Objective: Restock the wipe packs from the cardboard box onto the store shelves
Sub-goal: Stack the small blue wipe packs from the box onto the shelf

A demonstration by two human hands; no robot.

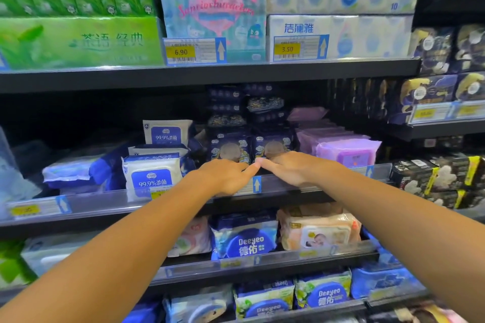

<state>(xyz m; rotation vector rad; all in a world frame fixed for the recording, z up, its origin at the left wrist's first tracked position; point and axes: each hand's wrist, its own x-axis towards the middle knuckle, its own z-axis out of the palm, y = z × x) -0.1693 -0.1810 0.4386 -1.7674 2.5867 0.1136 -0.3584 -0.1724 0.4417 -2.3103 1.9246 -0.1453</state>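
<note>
Store shelves (210, 75) fill the view. Both hands reach the middle shelf: left hand (225, 177) and right hand (286, 168), fingers curled onto two dark-blue wipe packs (231, 143) standing upright just beyond each grip, thumbs touching between them.

fingertips (236, 162) hidden | dark wipe packs (229, 148) print blurred, perhaps navy
</note>
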